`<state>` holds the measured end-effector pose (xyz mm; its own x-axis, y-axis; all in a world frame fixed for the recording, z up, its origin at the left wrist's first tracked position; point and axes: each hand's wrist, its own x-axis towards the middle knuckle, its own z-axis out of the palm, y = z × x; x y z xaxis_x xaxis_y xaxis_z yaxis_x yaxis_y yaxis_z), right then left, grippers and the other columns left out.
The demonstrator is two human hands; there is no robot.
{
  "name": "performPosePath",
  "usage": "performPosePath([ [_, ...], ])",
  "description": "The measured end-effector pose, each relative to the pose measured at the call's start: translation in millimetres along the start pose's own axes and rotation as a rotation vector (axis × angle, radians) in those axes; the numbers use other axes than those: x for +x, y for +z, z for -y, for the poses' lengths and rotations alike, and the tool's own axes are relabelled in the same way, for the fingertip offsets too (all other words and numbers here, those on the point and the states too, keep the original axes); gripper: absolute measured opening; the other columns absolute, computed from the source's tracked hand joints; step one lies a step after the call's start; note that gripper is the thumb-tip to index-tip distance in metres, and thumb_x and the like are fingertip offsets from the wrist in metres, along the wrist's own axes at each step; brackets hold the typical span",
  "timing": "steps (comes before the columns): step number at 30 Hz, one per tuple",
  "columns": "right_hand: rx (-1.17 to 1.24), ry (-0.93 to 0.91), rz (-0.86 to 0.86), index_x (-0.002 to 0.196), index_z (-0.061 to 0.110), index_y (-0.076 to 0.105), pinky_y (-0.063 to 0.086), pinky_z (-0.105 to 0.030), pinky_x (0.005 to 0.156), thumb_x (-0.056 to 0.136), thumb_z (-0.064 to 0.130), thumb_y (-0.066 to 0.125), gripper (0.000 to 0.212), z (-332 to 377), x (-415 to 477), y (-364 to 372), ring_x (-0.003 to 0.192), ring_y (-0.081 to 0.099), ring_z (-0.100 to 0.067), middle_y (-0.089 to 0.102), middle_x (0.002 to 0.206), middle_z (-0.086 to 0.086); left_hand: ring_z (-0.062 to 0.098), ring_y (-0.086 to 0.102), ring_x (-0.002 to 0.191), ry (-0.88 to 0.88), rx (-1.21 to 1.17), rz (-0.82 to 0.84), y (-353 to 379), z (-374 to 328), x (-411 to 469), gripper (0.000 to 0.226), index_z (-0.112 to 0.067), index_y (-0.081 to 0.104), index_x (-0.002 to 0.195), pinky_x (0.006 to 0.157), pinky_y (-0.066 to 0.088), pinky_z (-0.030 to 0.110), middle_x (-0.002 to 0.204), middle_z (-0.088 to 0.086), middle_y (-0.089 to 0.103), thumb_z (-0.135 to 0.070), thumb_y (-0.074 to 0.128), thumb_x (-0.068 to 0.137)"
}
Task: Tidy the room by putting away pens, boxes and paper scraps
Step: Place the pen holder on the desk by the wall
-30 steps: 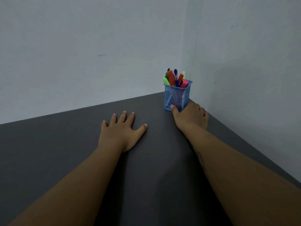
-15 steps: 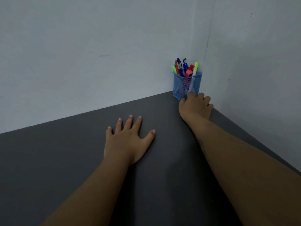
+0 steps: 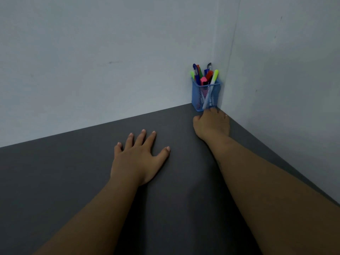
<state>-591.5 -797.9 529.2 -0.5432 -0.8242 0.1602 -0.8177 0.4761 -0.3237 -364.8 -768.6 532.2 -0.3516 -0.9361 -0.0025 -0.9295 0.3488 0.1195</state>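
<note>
A blue mesh pen holder (image 3: 205, 94) stands in the far corner of the dark grey table (image 3: 73, 181), against both walls. Several colourful pens and highlighters (image 3: 204, 75) stick out of it. My right hand (image 3: 211, 124) lies on the table just in front of the holder, fingertips touching its base; the fingers do not wrap around it. My left hand (image 3: 139, 159) rests flat on the table to the left, fingers spread, holding nothing.
Pale walls meet at the corner (image 3: 231, 52) right behind the holder and bound the table at the back and on the right. Both my forearms stretch across the table surface.
The pen holder has slid away from me into the wall corner, pushed by my right hand. My left hand has stayed flat on the table.
</note>
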Motion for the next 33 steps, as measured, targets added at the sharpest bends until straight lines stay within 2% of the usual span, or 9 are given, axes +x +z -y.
performPosePath([
  [3, -0.066, 0.006, 0.138, 0.155, 0.01, 0.014, 0.007, -0.046, 0.121, 0.097, 0.044, 0.019, 0.068, -2, -3, -5, 0.149, 0.011, -0.032, 0.014, 0.163, -0.006, 0.02, -0.001, 0.152, -0.002, -0.002, 0.005, -2, 0, 0, 0.08, -0.045, 0.002, 0.153, 0.121, 0.005, 0.049, 0.164, -0.011, 0.0, -0.082, 0.007, 0.082],
  [6, -0.108, 0.019, 0.202, 0.156, 0.013, 0.005, 0.004, -0.046, 0.121, 0.096, 0.05, 0.017, 0.072, -3, -3, -10, 0.15, 0.003, -0.032, 0.004, 0.164, -0.003, 0.02, 0.0, 0.152, -0.002, 0.0, 0.008, -2, -2, 0, 0.081, -0.044, 0.003, 0.153, 0.12, 0.005, 0.049, 0.164, -0.011, 0.0, -0.082, 0.007, 0.082],
  [15, -0.156, -0.047, 0.237, 0.156, 0.017, 0.004, -0.001, -0.051, 0.121, 0.095, 0.059, 0.015, 0.075, -7, -12, -12, 0.15, -0.002, -0.031, 0.0, 0.165, -0.002, 0.02, 0.0, 0.152, -0.004, 0.001, -0.002, 1, -2, -1, 0.081, -0.044, 0.004, 0.153, 0.12, 0.006, 0.05, 0.164, -0.011, 0.001, -0.082, 0.008, 0.081],
  [26, -0.157, -0.139, 0.25, 0.156, 0.026, 0.002, -0.001, -0.048, 0.121, 0.093, 0.067, 0.014, 0.076, -25, -72, -33, 0.151, -0.004, -0.027, -0.003, 0.164, 0.005, 0.025, 0.002, 0.152, 0.009, 0.003, 0.002, -6, -5, 5, 0.083, -0.041, 0.007, 0.154, 0.119, 0.007, 0.054, 0.165, -0.007, 0.003, -0.083, 0.009, 0.082],
  [33, -0.144, -0.176, 0.275, 0.155, 0.031, 0.002, -0.001, -0.047, 0.122, 0.092, 0.068, 0.012, 0.074, -32, -175, -56, 0.151, -0.006, -0.023, -0.003, 0.164, 0.006, 0.029, 0.003, 0.151, 0.01, 0.01, 0.036, -8, -2, 3, 0.086, -0.037, 0.009, 0.155, 0.118, 0.006, 0.057, 0.165, -0.004, 0.005, -0.082, 0.011, 0.082],
])
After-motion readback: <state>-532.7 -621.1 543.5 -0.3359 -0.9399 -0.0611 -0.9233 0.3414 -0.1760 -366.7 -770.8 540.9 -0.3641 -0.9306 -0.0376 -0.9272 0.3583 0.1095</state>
